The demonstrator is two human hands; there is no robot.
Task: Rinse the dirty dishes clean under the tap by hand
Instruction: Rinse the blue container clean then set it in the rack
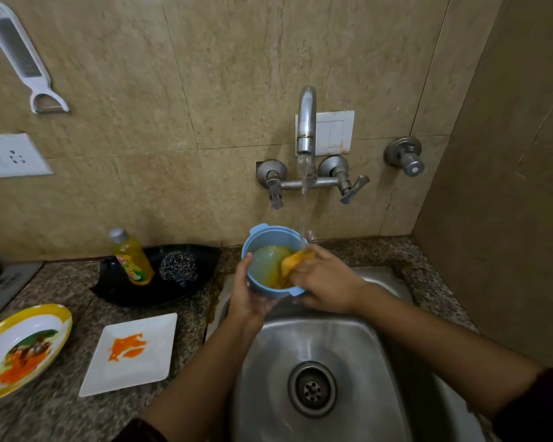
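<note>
A light blue bowl (266, 242) with small side handles is held above the steel sink (358, 339), tilted toward me, with yellowish water inside. My left hand (248, 295) grips it from below and the left, thumb over the rim. My right hand (324, 282) holds a yellow sponge (296, 261) pressed against the bowl's right inner wall. Water runs from the wall tap (306, 122) onto the bowl's right rim. A dirty white square plate (131, 352) with orange smears and a yellow-rimmed bowl (23, 349) with food remains lie on the counter at left.
A black leaf-shaped tray (189, 282) behind the plates holds a yellow dish-soap bottle (131, 258) and a steel scrubber (178, 267). Two tap handles (348, 186) stick out below the spout. A grater (20, 55) hangs on the tiled wall. A side wall stands at right.
</note>
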